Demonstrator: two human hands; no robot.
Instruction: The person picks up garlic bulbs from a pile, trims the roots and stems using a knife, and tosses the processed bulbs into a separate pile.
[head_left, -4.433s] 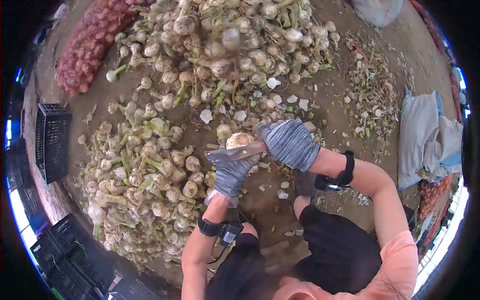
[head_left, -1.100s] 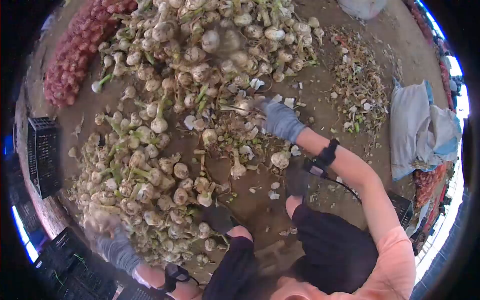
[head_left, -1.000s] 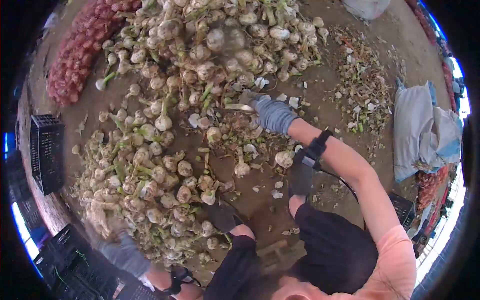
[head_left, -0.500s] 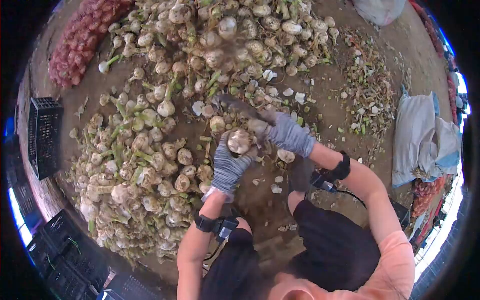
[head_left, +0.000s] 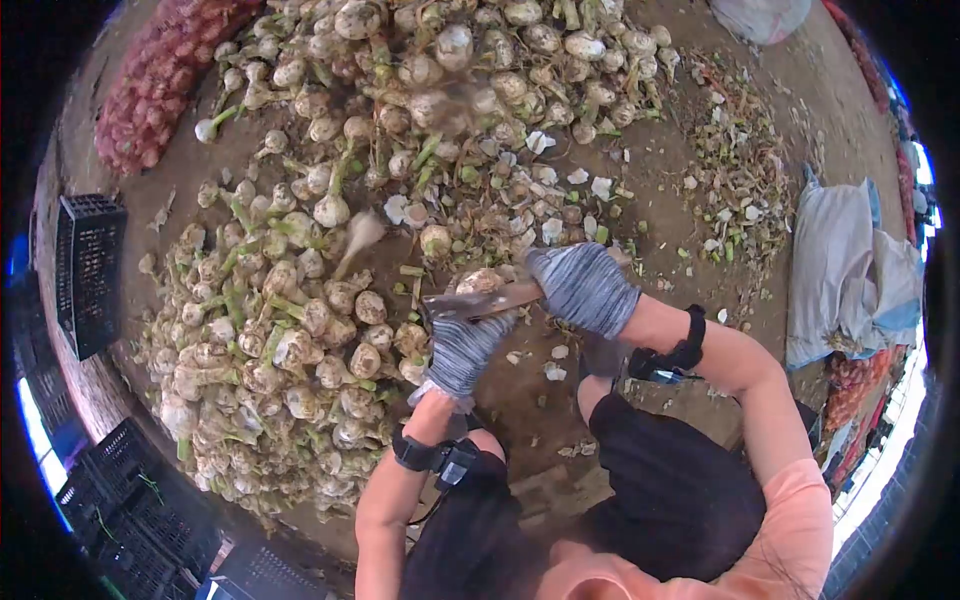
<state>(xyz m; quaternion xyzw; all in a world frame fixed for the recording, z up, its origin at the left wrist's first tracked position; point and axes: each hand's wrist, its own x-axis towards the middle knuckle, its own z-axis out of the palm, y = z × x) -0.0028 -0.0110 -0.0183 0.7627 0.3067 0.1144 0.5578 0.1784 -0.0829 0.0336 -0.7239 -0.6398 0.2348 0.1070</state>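
Observation:
My left hand (head_left: 466, 350), in a grey striped knit glove, is wrapped round a dirt-streaked garlic bulb (head_left: 480, 280). In my right hand (head_left: 588, 288), gloved the same way, is a knife (head_left: 505, 297). Its blade lies across the near side of the bulb, right over the left fingers, and hides part of both. A motion-blurred pale bulb with a stem (head_left: 364, 232) shows to the upper left. Several more garlic bulbs with stems make up the pile (head_left: 290, 350) to my left.
A larger garlic heap (head_left: 500, 60) spreads ahead. Trimmings and peel (head_left: 740, 190) litter the ground at right, near white sacks (head_left: 835, 280). A filled red mesh bag (head_left: 160, 90) lies far left, with black crates (head_left: 90, 270) along the left edge.
My right hand has swung the knife down and toward me onto the bulb in my left hand. A blurred pale bulb has appeared above the left pile.

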